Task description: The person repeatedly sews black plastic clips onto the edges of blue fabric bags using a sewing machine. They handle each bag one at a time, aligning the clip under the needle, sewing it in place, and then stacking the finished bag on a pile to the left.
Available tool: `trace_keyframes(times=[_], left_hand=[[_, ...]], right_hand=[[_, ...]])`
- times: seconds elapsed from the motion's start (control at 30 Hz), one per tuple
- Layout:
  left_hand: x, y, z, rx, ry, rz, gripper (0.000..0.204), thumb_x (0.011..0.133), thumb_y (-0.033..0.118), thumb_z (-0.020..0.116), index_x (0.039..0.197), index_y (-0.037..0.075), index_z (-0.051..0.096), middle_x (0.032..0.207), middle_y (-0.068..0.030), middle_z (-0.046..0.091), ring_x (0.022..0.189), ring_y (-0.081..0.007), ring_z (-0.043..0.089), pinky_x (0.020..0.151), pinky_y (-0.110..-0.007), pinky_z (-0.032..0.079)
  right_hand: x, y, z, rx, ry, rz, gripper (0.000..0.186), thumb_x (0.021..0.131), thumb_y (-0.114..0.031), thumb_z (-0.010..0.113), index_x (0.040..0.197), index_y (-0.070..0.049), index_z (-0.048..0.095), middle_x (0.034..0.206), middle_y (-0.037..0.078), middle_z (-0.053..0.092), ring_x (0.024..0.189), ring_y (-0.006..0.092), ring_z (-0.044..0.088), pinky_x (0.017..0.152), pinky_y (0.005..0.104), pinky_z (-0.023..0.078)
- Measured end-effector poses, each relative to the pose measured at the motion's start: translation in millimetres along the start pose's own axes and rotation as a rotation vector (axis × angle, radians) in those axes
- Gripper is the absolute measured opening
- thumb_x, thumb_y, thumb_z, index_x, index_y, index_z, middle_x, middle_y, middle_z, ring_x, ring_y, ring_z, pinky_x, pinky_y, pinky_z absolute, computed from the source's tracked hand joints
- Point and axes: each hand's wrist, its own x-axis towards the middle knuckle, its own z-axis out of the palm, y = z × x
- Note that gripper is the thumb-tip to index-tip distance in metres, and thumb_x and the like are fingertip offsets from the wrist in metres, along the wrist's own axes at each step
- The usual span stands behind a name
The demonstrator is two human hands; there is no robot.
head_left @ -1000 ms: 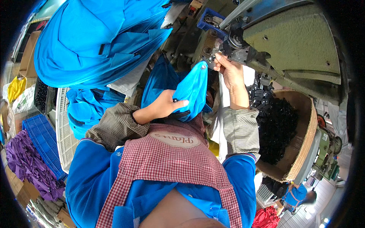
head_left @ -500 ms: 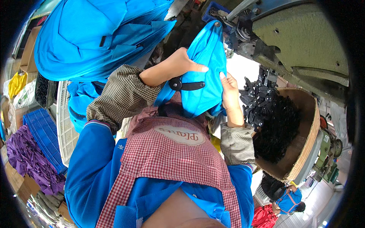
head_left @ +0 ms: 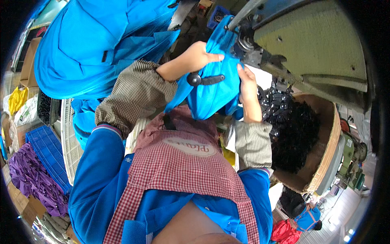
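A piece of blue fabric (head_left: pixel 215 97) hangs bunched in front of my apron, with a black strap (head_left: pixel 212 79) and a round black knob (head_left: pixel 194 79) on its face. My left hand (head_left: pixel 195 60) grips its upper left part, thumb laid across the cloth. On the right edge, my right hand (head_left: pixel 248 83) pinches the same fabric between thumb and fingers. The cloth's narrow upper end reaches up to a metal rod (head_left: pixel 243 15) of a green machine (head_left: pixel 313 49); whether it is under the rod or just beside it I cannot tell.
A large pile of blue fabric (head_left: pixel 81 49) stands at upper left. To the right, an open cardboard box (head_left: pixel 325 150) holds black strips, beside a heap of small black parts (head_left: pixel 276 103). Purple fabric (head_left: pixel 36 179) lies far left near a blue crate (head_left: pixel 48 152). Another person (head_left: pixel 308 217) sits at lower right.
Both hands have moved the blue fabric slightly upward and away, bringing its upper end to the machine's rod. Their hold on the cloth looks the same.
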Motion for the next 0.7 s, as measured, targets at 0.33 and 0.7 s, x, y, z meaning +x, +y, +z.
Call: trace_keyframes(times=[0.33, 0.7], left_hand=[[18, 0, 4, -0.05, -0.08, -0.003, 0.024, 0.078, 0.02, 0.067, 0.088, -0.002, 0.063, 0.076, -0.001, 0.062, 0.072, -0.0089, 0.055, 0.068, -0.025, 0.045], [-3, 11, 20, -0.68, 0.131, -0.385, 0.015, 0.072, 0.01, 0.065, 0.081, -0.002, 0.065, 0.078, -0.0105, 0.065, 0.069, -0.0175, 0.062, 0.065, -0.029, 0.048]], right_hand=[[12, 4, -23, 0.039, -0.042, 0.02, 0.024, 0.088, -0.022, 0.053, 0.096, 0.0, 0.06, 0.089, 0.005, 0.063, 0.077, 0.0121, 0.057, 0.072, 0.0254, 0.045], [-64, 11, 45, -0.172, 0.15, 0.043, 0.029, 0.087, -0.022, 0.056, 0.072, 0.002, 0.061, 0.059, 0.006, 0.059, 0.044, 0.0088, 0.051, 0.043, 0.0206, 0.041]])
